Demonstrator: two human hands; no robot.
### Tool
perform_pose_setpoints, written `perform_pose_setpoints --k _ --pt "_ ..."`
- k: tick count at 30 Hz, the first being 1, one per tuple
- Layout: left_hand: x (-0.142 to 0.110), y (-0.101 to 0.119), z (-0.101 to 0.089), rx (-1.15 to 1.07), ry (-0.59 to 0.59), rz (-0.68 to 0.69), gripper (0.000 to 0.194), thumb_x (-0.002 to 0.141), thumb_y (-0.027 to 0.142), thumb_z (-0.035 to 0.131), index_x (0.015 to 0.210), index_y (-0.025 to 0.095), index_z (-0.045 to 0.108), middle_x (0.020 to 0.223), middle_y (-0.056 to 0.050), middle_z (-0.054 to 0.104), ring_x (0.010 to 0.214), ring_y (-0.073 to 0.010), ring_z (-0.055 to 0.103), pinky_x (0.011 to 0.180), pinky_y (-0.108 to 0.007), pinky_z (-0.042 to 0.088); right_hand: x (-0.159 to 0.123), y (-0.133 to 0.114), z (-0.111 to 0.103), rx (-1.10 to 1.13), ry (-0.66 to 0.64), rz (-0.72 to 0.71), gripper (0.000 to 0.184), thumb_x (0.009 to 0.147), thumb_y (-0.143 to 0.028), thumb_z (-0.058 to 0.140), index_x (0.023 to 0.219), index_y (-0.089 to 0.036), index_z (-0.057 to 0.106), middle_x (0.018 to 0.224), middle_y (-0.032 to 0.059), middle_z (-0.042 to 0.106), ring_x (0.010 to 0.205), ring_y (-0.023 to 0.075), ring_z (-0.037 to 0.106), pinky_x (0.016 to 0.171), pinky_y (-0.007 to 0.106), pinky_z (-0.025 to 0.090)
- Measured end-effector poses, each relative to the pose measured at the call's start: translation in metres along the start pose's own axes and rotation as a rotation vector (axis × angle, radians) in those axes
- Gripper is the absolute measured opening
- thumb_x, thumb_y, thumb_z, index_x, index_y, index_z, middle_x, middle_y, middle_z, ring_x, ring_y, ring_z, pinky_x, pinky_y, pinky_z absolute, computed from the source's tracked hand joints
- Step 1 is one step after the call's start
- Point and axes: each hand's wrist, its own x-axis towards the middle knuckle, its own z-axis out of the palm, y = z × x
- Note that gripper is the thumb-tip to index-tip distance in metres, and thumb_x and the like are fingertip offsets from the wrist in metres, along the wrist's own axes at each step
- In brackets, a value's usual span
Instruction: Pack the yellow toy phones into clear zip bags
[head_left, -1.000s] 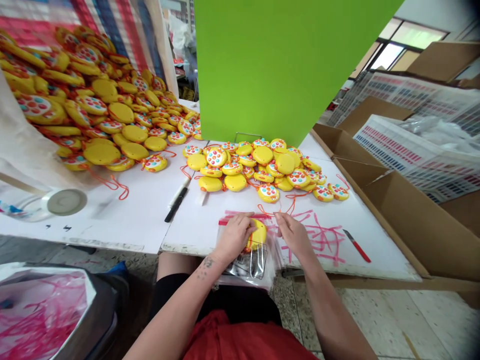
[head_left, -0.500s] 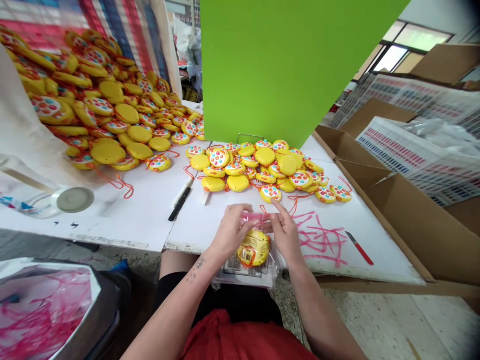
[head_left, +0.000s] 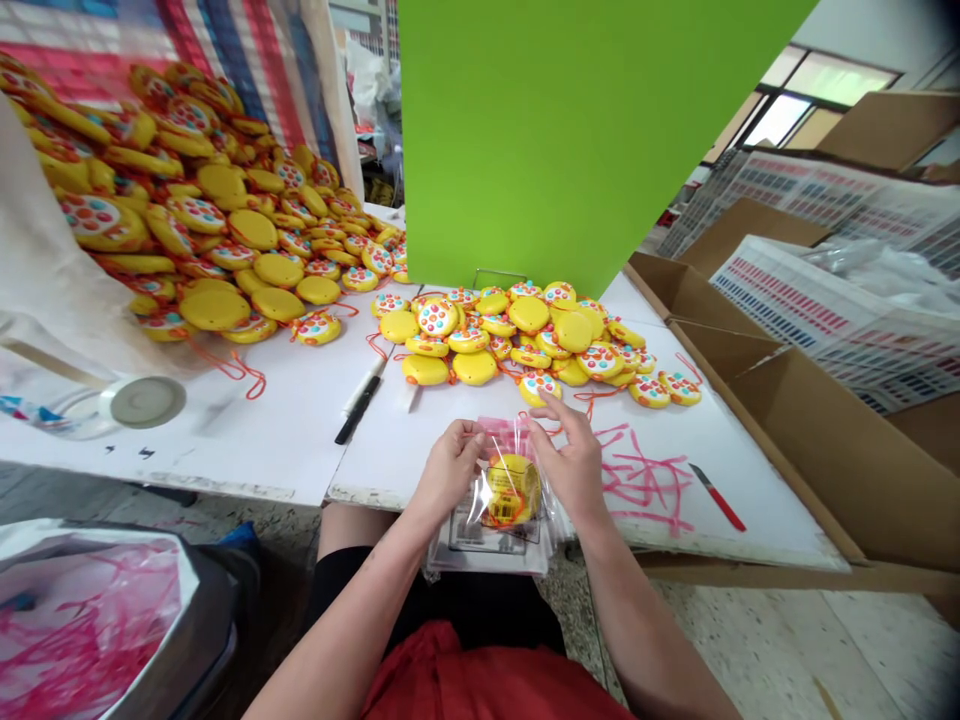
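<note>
Over the table's near edge I hold a clear plastic bag (head_left: 491, 535) with a pink top strip. A round yellow toy (head_left: 513, 489) with an orange cord sits inside it. My left hand (head_left: 446, 472) pinches the bag's top left corner. My right hand (head_left: 574, 462) grips the bag's right side, index finger stretched out. Just beyond lies a small heap of yellow toys (head_left: 525, 335) with coloured buttons.
A large pile of the same toys (head_left: 187, 220) spills from a sack at the left. A black and white marker (head_left: 360, 400), a red-handled knife (head_left: 716, 495) and pink strips (head_left: 645, 480) lie on the white table (head_left: 262, 440). Cardboard boxes (head_left: 795, 420) stand at the right, a green board (head_left: 562, 130) behind.
The toy went into the bag a second ago. Both hands then came together at the pink top strip, and now they have moved apart to the bag's sides.
</note>
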Motion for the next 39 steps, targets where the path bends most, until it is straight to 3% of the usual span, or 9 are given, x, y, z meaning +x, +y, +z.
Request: perform_pose_setpoints --k 5,10,13,16,20,24,27,32,39 --pt "-0.003 0.012 0.004 0.266 -0.070 0.153 0.019 0.088 0.026 0.045 0.092 0.017 0.060 0.088 -0.008 0.069 0.071 -0.0166 0.061 0.063 -0.026 0.047 0.008 -0.019 0.012 -0.149 -0.184 -0.319 0.052 0.088 -0.015 0.057 0.138 -0.026 0.048 0.094 0.0028 0.073 0.099 0.0237 0.057 0.092 0.041 0.047" --pt "-0.007 0.022 0.006 0.646 -0.034 0.275 0.022 0.088 0.017 0.041 0.085 0.017 0.063 0.080 -0.008 0.070 0.070 -0.0182 0.062 0.066 -0.027 0.044 0.011 -0.021 0.023 -0.323 -0.218 -0.450 0.048 0.090 -0.013 0.050 0.137 -0.023 0.050 0.081 0.0037 0.071 0.095 0.0248 0.055 0.089 0.042 0.042" --pt "-0.005 0.016 0.005 0.609 -0.091 0.303 0.023 0.088 0.017 0.042 0.093 0.018 0.065 0.088 -0.008 0.072 0.077 -0.0187 0.064 0.072 -0.028 0.046 0.017 -0.005 0.024 -0.290 -0.193 -0.323 0.049 0.083 -0.011 0.053 0.130 -0.022 0.054 0.081 0.0024 0.071 0.091 0.0248 0.056 0.090 0.043 0.040" --pt "0.001 -0.001 -0.001 0.388 -0.134 0.205 0.027 0.090 0.024 0.042 0.105 0.019 0.065 0.094 -0.007 0.071 0.078 -0.0179 0.065 0.069 -0.027 0.050 0.026 0.036 0.009 -0.190 -0.132 -0.034 0.041 0.074 -0.014 0.054 0.115 -0.020 0.060 0.081 0.0028 0.070 0.089 0.0248 0.060 0.089 0.043 0.043" --pt "0.009 -0.025 -0.013 0.070 -0.128 0.028 0.030 0.087 0.035 0.050 0.108 0.017 0.060 0.092 -0.007 0.070 0.076 -0.0184 0.065 0.064 -0.029 0.053 0.034 0.114 -0.041 -0.248 -0.085 0.403 0.028 0.068 -0.026 0.057 0.095 -0.020 0.064 0.085 0.0045 0.071 0.077 0.0218 0.065 0.074 0.035 0.050" --pt "0.011 -0.027 -0.019 -0.113 -0.161 -0.048 0.037 0.082 0.043 0.060 0.107 0.015 0.058 0.091 -0.007 0.069 0.080 -0.0181 0.066 0.069 -0.030 0.054 0.031 0.163 -0.088 -0.346 -0.064 0.485 0.020 0.066 -0.027 0.053 0.077 -0.018 0.067 0.079 0.0084 0.071 0.076 0.0250 0.065 0.074 0.038 0.050" --pt "0.011 -0.019 -0.018 -0.143 -0.179 -0.114 0.045 0.080 0.050 0.062 0.107 0.014 0.058 0.093 -0.008 0.069 0.080 -0.0176 0.066 0.070 -0.030 0.053 0.023 0.170 -0.099 -0.376 -0.089 0.495 0.025 0.068 -0.029 0.052 0.079 -0.017 0.070 0.080 0.0086 0.073 0.077 0.0248 0.066 0.074 0.037 0.050" --pt "0.019 -0.020 -0.012 0.026 -0.139 -0.121 0.052 0.068 0.048 0.075 0.106 0.014 0.063 0.070 -0.001 0.066 0.060 -0.0133 0.059 0.055 -0.023 0.045 0.019 0.164 -0.086 -0.410 -0.128 0.455 0.025 0.073 -0.028 0.051 0.084 -0.019 0.072 0.085 0.0067 0.074 0.082 0.0219 0.066 0.076 0.032 0.049" --pt "0.019 -0.025 -0.015 0.133 -0.197 -0.101 0.022 0.071 0.033 0.069 0.082 0.015 0.061 0.051 0.006 0.052 0.044 -0.0085 0.045 0.044 -0.020 0.032 0.024 0.170 -0.087 -0.681 -0.065 0.501 0.019 0.073 -0.020 0.053 0.082 -0.020 0.071 0.079 0.0085 0.070 0.095 0.0295 0.058 0.089 0.047 0.039"
